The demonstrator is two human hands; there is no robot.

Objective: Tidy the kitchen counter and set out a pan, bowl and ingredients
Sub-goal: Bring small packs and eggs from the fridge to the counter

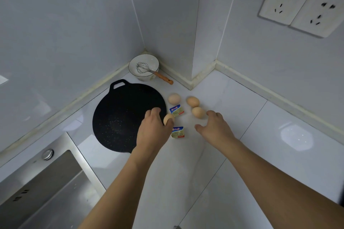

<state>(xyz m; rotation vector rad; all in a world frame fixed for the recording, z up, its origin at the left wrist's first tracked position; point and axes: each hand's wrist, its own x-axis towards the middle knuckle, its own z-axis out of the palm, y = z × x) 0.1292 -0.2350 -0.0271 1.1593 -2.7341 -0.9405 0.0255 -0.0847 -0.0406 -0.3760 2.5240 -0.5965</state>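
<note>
**Corner counter, pan and ingredients laid out**

A white glossy counter (214,154) is seen in a corner of pale tiled walls; two white sockets (301,7) are fixed on the right wall. A steel sink (46,188) is set at lower left. A flat black pan (119,117) lies near the corner, a white bowl (143,67) behind it with a whisk (149,70) resting inside. Three eggs (193,101) and two butter packets (177,110) lie loose beside the pan. A fourth egg (168,118) is gripped by the curled fingers of the left hand (154,130). The right hand (216,128) is held just by the nearest egg, fingers spread and holding nothing.
</note>
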